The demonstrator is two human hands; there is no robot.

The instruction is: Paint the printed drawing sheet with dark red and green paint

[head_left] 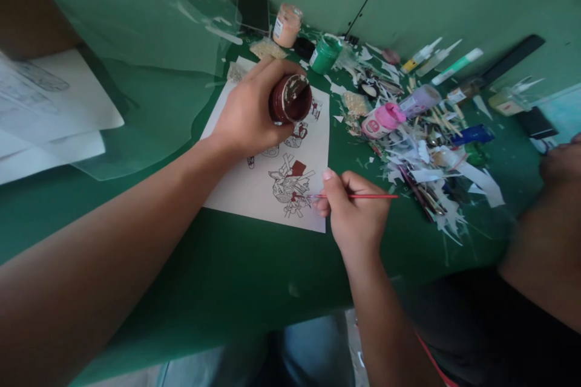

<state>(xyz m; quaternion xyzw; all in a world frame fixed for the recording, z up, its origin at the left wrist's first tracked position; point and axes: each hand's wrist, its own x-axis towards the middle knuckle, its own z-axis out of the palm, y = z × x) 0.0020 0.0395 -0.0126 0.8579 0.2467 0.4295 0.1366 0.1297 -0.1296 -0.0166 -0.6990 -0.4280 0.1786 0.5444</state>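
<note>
My left hand is wrapped round a dark red paint jar, whose open mouth faces me above the top of a white sheet. Between the fingertips of my right hand is a thin red paintbrush. The brush tip meets the paper at a line drawing near the sheet's lower right. Parts of that drawing are dark red. Smaller drawings higher on the sheet are partly hidden by my left hand and the jar.
Paper scraps and tools cover the right of the green table. Around them stand a pink jar, a green jar and a peach jar. Clear plastic sheeting lies left. Another person's arm is at the right.
</note>
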